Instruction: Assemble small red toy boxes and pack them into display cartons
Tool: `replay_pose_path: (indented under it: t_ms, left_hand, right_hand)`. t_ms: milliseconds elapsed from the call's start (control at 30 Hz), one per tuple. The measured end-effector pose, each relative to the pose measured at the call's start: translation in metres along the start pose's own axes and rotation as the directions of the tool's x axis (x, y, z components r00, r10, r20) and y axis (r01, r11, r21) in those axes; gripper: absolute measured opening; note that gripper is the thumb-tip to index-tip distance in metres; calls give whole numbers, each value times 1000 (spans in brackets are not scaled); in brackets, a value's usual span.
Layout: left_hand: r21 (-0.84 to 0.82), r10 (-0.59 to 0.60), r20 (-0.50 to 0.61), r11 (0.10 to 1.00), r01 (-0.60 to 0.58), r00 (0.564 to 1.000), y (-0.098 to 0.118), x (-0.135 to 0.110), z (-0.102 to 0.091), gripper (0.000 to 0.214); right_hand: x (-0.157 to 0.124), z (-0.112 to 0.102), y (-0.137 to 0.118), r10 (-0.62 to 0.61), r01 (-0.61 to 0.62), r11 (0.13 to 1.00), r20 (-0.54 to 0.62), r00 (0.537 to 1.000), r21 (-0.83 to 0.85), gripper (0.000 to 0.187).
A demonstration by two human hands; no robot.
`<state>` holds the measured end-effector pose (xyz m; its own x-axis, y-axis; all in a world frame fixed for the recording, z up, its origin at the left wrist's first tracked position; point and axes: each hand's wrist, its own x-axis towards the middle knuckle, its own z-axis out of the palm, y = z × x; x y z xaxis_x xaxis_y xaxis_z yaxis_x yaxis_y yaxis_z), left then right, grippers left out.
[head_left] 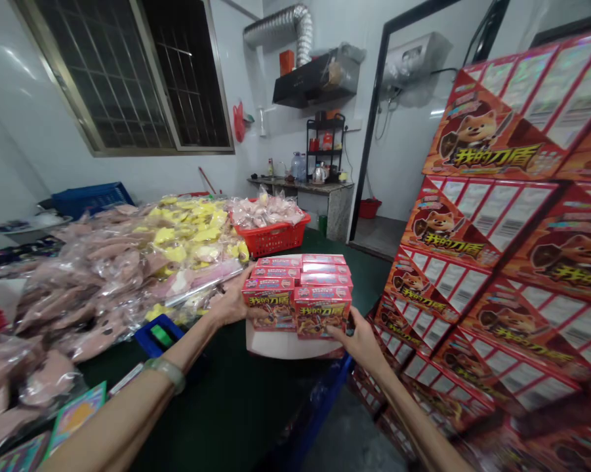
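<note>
Several small red printed boxes [323,308] stand in two columns, one behind another, in an open display carton. The carton's pale front flap [285,345] lies below them. My left hand [232,298] grips the left side of the group, its fingertips partly hidden. At the front right corner, my right hand [359,335] has its thumb across the face of the front box and its other fingers along the side. The small boxes sit upright between both hands, over the dark green table [226,406].
Bagged pink and yellow pieces [187,226] are heaped on the left, beside a blue tape dispenser [160,335]. A red basket [270,239] of bagged pieces stands behind. Stacked red display cartons [433,282] rise close on my right. Colourful cards [76,416] lie front left.
</note>
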<state>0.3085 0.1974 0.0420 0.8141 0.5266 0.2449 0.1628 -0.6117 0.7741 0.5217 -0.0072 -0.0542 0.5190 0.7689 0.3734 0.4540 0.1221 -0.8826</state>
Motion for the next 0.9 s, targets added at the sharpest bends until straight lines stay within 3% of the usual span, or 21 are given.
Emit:
replay_pose_path:
  t_ms: [133,300,433,533,633,733,833,900]
  left_hand:
    - [22,-70,-13,997,70,997,-10,-3,4,85]
    - [58,-85,-49,994,88,995,-11,1,8,90]
    - [132,-90,-266,983,129,960,4,-22,12,88]
    - [180,-67,-429,971,158,901,16,-56,29,57]
    - [199,-18,-363,975,97,932,26,-79,55,26]
    - [186,1,-278,981,53,960,34,-71,81,25]
    - [184,19,-226,983,24,974,43,-45,100,34]
    - [197,26,-208,980,16,978,47,-32,111,36]
  right_hand:
    - [-10,14,-5,25,-61,973,-160,987,-223,55]
    - [-7,19,-7,80,-132,948,-187,979,-289,55]
    - [-15,18,-13,72,-171,932,-301,951,-318,83]
    - [-19,13,-27,-32,-104,951,-431,902,-290,91]
    - [-10,8,-44,-78,6,987,-446,892,-160,92]
    - [5,9,-55,-43,18,997,-358,933,-71,97]
    - [14,16,-54,-4,1,1000,-246,969,-15,72]
    - [15,19,-49,5,-8,1000,-248,969,-11,55]
